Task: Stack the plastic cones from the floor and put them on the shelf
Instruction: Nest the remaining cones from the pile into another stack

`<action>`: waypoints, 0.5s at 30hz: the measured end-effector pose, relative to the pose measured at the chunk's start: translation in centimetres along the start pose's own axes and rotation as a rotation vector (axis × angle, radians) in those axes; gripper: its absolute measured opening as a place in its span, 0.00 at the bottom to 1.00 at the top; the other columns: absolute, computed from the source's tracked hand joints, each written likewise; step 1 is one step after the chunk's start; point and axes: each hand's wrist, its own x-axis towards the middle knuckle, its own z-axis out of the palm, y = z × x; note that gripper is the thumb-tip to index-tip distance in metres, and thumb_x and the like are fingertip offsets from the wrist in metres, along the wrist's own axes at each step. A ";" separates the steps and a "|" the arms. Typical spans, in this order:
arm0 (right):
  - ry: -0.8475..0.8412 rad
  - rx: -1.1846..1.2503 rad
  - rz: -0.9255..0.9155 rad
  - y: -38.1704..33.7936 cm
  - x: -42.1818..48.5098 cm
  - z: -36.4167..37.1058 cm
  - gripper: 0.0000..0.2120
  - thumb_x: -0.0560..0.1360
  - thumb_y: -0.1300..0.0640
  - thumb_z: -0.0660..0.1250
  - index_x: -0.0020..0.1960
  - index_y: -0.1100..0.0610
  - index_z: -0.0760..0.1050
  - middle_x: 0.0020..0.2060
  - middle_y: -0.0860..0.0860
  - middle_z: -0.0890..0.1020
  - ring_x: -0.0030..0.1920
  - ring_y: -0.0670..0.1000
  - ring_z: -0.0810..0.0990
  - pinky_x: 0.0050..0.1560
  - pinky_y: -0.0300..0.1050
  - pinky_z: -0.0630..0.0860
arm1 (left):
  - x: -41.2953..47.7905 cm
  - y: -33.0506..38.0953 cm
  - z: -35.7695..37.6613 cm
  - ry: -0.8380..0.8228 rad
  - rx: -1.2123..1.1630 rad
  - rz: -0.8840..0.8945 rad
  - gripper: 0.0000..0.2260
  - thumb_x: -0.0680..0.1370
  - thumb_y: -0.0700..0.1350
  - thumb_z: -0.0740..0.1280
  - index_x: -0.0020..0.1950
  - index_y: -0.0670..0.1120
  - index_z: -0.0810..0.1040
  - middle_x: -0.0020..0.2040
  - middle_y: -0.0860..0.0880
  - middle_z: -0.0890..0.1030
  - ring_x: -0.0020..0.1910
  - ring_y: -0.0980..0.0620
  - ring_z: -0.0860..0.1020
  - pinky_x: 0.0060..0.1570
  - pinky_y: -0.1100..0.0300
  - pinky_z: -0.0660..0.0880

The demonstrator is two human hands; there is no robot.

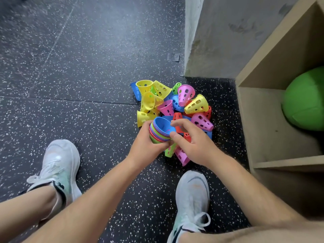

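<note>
While the left hand (pixel 146 146) grips the stack of cones (pixel 160 133) at frame centre, stacking appears midway. The right hand (pixel 194 148) curls at its blue rim, with hold undetermined. Loose cones (pixel 175 102) lie heaped just above. The likely next move is nesting another. Speckled rubber floor (pixel 70 67); wooden shelf (pixel 263 130) at right holds a green ball (pixel 305 99).

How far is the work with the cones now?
Done: several cones sit nested in a stack, blue on top. In hand: the left hand grips it, the right hand is at its rim. Left: many loose cones lie on the floor; the shelf shows only a green ball.
</note>
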 end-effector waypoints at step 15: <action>0.087 -0.638 0.347 6.0 -0.1 0.8 0.32 0.71 0.40 0.74 0.67 0.56 0.69 0.62 0.54 0.74 0.65 0.57 0.69 0.64 0.54 0.71 | -2.3 -2.7 0.5 -0.081 0.101 -0.074 0.31 0.69 0.46 0.83 0.66 0.54 0.71 0.54 0.59 0.81 0.48 0.68 0.79 0.48 0.71 0.74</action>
